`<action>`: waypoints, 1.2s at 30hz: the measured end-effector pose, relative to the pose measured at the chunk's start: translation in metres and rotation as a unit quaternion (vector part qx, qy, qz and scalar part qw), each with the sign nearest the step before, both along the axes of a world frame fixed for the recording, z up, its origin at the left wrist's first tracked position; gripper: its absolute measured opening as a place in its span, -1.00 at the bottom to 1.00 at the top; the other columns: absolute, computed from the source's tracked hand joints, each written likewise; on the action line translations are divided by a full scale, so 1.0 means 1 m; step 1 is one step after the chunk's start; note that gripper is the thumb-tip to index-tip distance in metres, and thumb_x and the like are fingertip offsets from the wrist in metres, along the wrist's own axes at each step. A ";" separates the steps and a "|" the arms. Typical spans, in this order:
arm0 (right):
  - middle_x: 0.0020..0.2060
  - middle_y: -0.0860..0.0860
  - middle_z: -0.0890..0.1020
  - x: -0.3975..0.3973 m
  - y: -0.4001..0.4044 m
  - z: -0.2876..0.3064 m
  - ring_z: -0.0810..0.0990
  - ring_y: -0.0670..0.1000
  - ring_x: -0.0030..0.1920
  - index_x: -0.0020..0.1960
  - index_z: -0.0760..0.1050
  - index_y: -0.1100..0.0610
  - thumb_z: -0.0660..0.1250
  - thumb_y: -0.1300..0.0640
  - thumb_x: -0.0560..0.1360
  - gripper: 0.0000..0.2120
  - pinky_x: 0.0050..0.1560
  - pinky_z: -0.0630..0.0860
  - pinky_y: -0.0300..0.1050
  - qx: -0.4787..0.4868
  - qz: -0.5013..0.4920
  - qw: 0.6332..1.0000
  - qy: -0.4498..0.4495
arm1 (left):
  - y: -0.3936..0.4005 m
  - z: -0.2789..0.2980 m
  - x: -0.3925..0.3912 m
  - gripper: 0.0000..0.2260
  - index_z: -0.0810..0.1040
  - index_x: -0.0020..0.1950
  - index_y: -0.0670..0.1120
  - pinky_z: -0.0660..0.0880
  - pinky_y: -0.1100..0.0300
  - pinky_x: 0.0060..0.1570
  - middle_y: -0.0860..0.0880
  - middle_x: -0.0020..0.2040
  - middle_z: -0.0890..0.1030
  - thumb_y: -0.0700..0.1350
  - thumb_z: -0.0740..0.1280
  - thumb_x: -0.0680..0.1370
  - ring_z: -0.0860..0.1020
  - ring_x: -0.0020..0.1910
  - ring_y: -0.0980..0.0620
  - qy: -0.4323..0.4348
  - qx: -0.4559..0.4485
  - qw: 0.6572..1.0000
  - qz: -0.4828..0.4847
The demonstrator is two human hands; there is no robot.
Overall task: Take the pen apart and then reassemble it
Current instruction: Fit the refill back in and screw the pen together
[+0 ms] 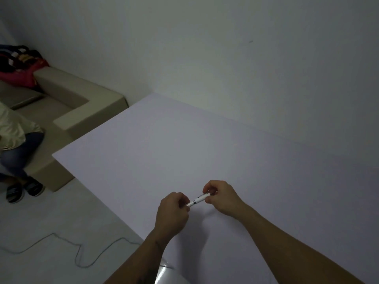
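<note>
A white pen with a dark band near its middle is held just above the white table, tilted up to the right. My left hand pinches the lower left end with closed fingers. My right hand grips the upper right end between thumb and fingers. Both ends of the pen are hidden inside the hands. Only the middle stretch of the barrel shows, and I cannot tell whether its parts are joined or loose.
The table meets a plain wall at the back. A beige sofa stands at the left with a red bag on it, and a seated person is there. A thin cable lies on the floor.
</note>
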State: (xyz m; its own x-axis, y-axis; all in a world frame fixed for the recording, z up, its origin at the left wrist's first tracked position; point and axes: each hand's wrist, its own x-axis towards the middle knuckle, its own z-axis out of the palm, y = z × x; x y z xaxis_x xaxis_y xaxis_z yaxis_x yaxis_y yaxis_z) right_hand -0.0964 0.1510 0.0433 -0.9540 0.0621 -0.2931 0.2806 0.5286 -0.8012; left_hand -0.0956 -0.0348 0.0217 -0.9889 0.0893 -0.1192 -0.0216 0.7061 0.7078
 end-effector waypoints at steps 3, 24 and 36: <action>-0.26 0.00 0.60 -0.002 -0.007 0.005 0.56 -0.07 -0.32 -0.07 0.62 0.08 0.42 0.31 0.41 -0.84 -0.35 0.46 -0.34 -0.056 -0.029 0.998 -0.009 | -0.006 -0.001 -0.001 -0.83 0.57 -0.21 0.08 0.59 0.03 -0.12 0.08 -0.22 0.58 -0.20 0.43 0.42 0.55 -0.21 0.10 0.000 0.025 1.000 0.006; -0.25 0.14 0.68 -0.027 -0.080 0.020 0.65 0.02 -0.31 -0.06 0.62 0.22 0.38 0.35 0.47 -0.91 -0.31 0.60 -0.20 -0.222 -0.218 0.950 -0.004 | -0.052 -0.001 -0.042 -0.77 0.56 -0.27 0.09 0.59 0.19 -0.26 0.07 -0.32 0.62 -0.24 0.42 0.44 0.59 -0.30 0.08 -0.016 0.099 0.995 -0.001; -0.19 0.22 0.69 -0.001 -0.070 0.017 0.66 0.12 -0.20 -0.09 0.61 0.25 0.35 0.29 0.50 -0.94 -0.24 0.57 -0.07 -0.293 -0.346 0.890 -0.054 | -0.011 0.000 -0.037 -0.87 0.57 -0.22 0.09 0.62 0.15 -0.21 0.11 -0.28 0.61 -0.14 0.44 0.42 0.58 -0.28 0.18 0.022 0.128 0.987 -0.093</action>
State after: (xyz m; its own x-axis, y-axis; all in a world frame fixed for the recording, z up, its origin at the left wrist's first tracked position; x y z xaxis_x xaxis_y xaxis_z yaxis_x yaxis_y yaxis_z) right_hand -0.0973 0.0808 0.0606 -0.7112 0.4291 -0.5568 0.4686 -0.3010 -0.8306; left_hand -0.1322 -0.0457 0.0219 -0.9562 0.2914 -0.0264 0.1262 0.4921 0.8613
